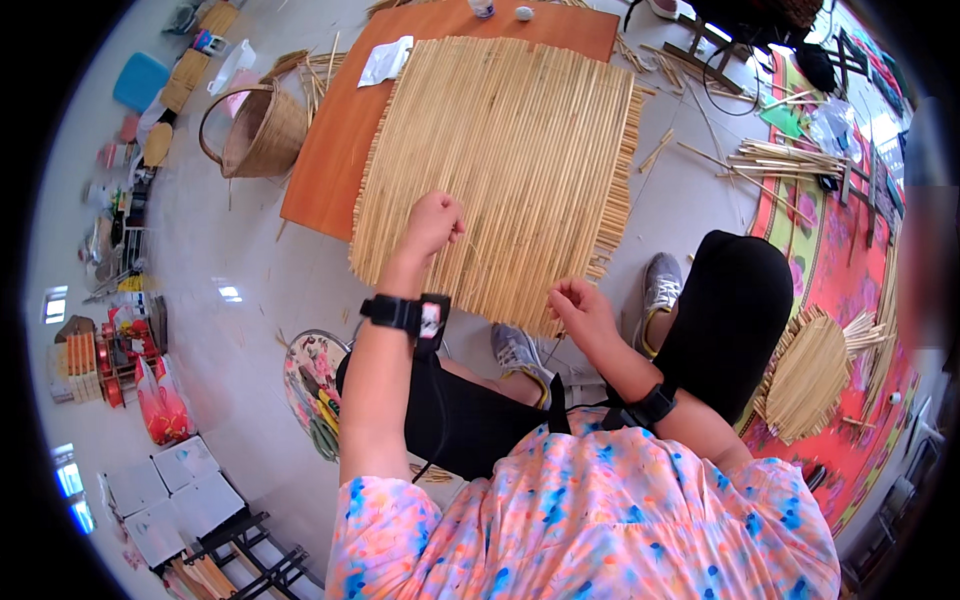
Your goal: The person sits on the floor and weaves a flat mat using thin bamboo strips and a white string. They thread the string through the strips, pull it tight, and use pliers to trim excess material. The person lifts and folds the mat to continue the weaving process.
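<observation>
A wide mat of thin, pale straw-coloured sticks [500, 130] lies side by side across an orange-brown table [325, 170] and reaches past its near edge toward me. Over the mat's left part, my left hand [436, 222] is closed with its fingers curled in. At the near right corner of the mat, my right hand [578, 308] is closed in a pinch close to the stick ends. Whatever either hand holds, if anything, is too fine to make out. More stick ends show along the mat's right side, as if a second layer lies beneath.
White paper [385, 62] lies at the table's left; a cup [481, 8] stands at the far edge. A handled basket [262, 135] sits left on the floor. To the right, loose sticks [785, 160] and an oval stick piece [805, 380] lie on red floral cloth [800, 255].
</observation>
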